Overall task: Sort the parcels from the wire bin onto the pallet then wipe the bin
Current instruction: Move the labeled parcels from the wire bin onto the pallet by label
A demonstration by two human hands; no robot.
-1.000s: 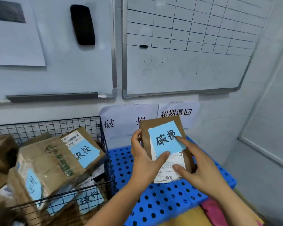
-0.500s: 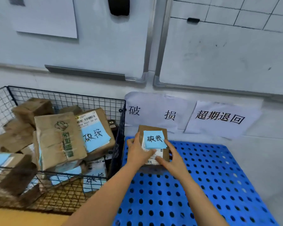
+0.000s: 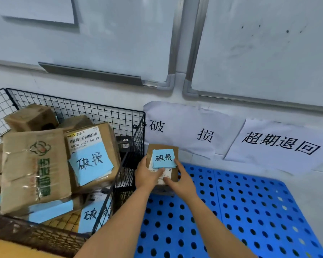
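I have the small brown parcel [image 3: 172,173] in a two-handed grip just below the centre of the frame, at the far left corner of the blue pallet [image 3: 250,211]. My left hand [image 3: 147,176] wraps its left edge, thumb laid across the white shipping label. My right hand [image 3: 182,182] takes the right edge, thumb on the lower front and forefinger running up beside the blue note [image 3: 163,158]. Both hands are closed on it, neither spread wide. I hold it face toward me so the handwritten note can be read, and I judge the forefinger sits there to keep that loose note from lifting.

This corner is the place because the white sign [image 3: 185,131] on the wall just above carries the same two characters as the note. The second sheet [image 3: 280,144], further right, reads differently and likely marks the other stretch of pallet. My hands hide the parcel's bottom edge, so I cannot tell whether it has touched down.

The wire bin [image 3: 108,112] fills the left of the frame, its side mesh just beside my left hand. It holds many cartons, among them a carton with a green logo [image 3: 34,168] and a carton with a barcode label [image 3: 93,151]. Sorting looks early, and wiping must wait for a bare bin.
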